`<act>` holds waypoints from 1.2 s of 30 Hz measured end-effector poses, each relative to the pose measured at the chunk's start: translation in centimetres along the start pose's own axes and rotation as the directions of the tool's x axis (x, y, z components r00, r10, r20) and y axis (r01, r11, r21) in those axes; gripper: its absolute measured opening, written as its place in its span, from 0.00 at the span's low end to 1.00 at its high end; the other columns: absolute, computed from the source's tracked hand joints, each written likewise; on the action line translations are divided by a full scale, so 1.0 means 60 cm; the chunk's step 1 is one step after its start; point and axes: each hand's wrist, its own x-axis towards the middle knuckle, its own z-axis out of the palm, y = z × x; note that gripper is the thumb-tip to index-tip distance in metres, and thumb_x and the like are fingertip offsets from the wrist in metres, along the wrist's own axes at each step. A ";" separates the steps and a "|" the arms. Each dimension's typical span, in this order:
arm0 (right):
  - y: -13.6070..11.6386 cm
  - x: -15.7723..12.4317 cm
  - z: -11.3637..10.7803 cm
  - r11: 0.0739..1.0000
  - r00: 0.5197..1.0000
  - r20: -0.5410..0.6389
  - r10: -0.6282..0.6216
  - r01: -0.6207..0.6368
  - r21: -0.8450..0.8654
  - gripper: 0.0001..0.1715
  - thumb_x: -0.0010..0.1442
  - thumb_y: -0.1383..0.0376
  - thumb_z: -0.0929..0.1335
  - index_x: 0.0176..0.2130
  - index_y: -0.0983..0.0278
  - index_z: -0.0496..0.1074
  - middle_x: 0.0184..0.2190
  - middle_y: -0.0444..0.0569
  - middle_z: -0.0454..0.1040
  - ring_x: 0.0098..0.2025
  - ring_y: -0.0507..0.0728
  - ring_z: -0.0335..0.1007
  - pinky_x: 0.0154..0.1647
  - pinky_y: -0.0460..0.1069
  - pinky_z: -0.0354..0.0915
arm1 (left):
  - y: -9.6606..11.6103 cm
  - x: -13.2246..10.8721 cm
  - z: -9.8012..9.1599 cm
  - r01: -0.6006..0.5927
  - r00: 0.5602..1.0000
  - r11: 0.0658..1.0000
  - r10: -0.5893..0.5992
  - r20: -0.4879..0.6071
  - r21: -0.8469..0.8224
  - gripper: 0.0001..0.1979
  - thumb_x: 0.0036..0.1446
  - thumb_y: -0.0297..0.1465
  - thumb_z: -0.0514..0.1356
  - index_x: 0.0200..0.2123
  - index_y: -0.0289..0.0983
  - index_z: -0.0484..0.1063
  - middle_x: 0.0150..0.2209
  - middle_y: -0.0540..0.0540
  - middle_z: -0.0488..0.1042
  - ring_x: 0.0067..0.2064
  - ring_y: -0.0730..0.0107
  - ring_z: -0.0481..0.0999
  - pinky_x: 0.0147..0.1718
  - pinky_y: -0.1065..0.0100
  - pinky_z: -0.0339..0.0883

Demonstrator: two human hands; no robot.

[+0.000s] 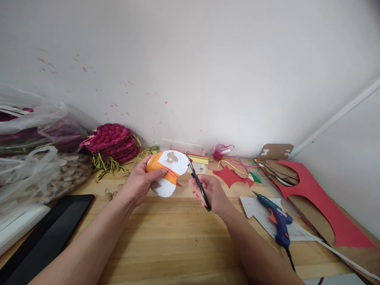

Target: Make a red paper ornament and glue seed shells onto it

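My left hand is closed on a rounded white paper cutout with an orange band across it, held up above the wooden table. My right hand grips black scissors, its fingers through the handles. The blades point up and left, their tips by the cutout's right edge. Both forearms reach in from the bottom of the view.
A blue glue gun lies on white card at right. Red card with cut holes and brown cardboard pieces sit far right. Magenta woven discs are stacked by the wall. Plastic bags and a black tablet are at left.
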 end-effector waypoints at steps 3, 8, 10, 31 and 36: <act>0.000 0.000 -0.001 1.000 1.000 -0.001 -0.002 0.002 0.003 0.30 0.56 0.43 0.74 0.23 0.61 0.62 0.18 0.38 0.59 0.17 0.48 0.50 0.18 0.47 0.48 | 0.002 0.002 -0.003 -0.009 1.000 1.000 0.009 0.000 0.022 0.30 0.37 0.32 0.79 0.46 0.40 0.76 0.38 0.49 0.82 0.32 0.66 0.80 0.31 0.68 0.75; 0.000 -0.001 -0.003 0.999 1.000 0.011 -0.012 0.012 -0.032 0.28 0.58 0.44 0.73 0.24 0.61 0.64 0.16 0.37 0.58 0.17 0.48 0.49 0.18 0.47 0.46 | 0.010 0.004 -0.008 -0.025 1.000 0.999 0.025 0.003 0.035 0.30 0.35 0.33 0.79 0.43 0.39 0.75 0.34 0.51 0.80 0.30 0.68 0.78 0.28 0.70 0.73; -0.001 -0.001 -0.004 0.998 1.000 0.014 -0.022 0.023 -0.060 0.28 0.58 0.45 0.73 0.23 0.60 0.64 0.15 0.37 0.57 0.17 0.48 0.49 0.18 0.47 0.45 | 0.013 0.005 -0.010 -0.039 0.999 0.999 0.039 0.006 0.035 0.30 0.35 0.33 0.79 0.43 0.39 0.75 0.34 0.51 0.80 0.29 0.69 0.78 0.27 0.70 0.73; -0.009 -0.002 -0.021 0.992 0.985 0.169 -0.033 0.053 -0.116 0.30 0.61 0.39 0.67 0.28 0.62 0.68 0.20 0.41 0.61 0.22 0.51 0.57 0.21 0.47 0.51 | 0.018 0.002 -0.014 0.008 0.999 0.998 -0.010 0.041 0.057 0.34 0.33 0.31 0.80 0.47 0.42 0.75 0.36 0.51 0.80 0.30 0.67 0.78 0.26 0.71 0.71; -0.014 -0.004 -0.022 0.986 0.982 0.186 -0.025 0.055 -0.157 0.29 0.63 0.41 0.66 0.28 0.62 0.67 0.21 0.41 0.61 0.21 0.50 0.57 0.21 0.47 0.50 | 0.020 0.001 -0.016 0.024 0.995 0.993 -0.035 0.097 0.112 0.32 0.34 0.32 0.80 0.46 0.42 0.76 0.35 0.50 0.80 0.29 0.68 0.77 0.25 0.71 0.71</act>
